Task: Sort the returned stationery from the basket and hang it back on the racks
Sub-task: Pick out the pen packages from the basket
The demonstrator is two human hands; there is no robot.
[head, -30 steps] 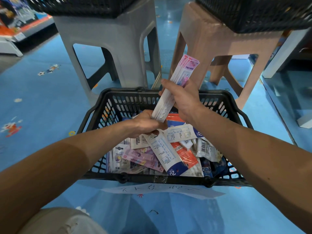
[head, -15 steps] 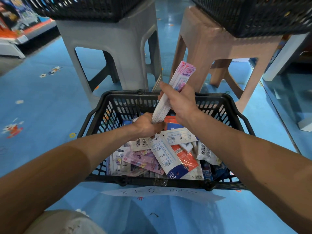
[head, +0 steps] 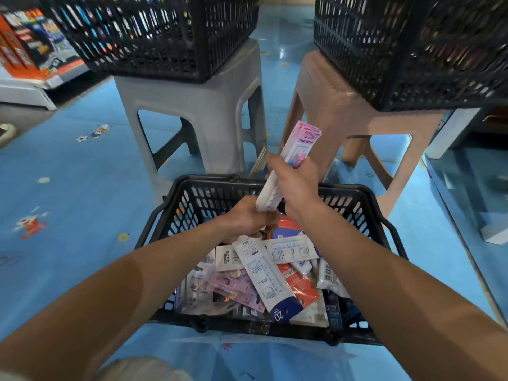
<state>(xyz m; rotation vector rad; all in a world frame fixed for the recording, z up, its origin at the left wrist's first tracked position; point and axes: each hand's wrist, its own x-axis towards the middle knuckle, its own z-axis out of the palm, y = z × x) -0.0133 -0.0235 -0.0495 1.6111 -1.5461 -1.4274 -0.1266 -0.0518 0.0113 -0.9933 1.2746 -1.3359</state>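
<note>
Clasping packet stack (head: 300,145): left grip (head: 245,221), right grip (head: 298,185).

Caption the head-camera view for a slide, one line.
Sorting returns: left hand and right hand grip a stack of pink-topped packs above the black basket of mixed stationery on the blue floor.

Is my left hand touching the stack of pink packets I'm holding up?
Touching. The head view shows the left hand gripping the lower end of the packet stack, with the right hand around its middle.
</note>
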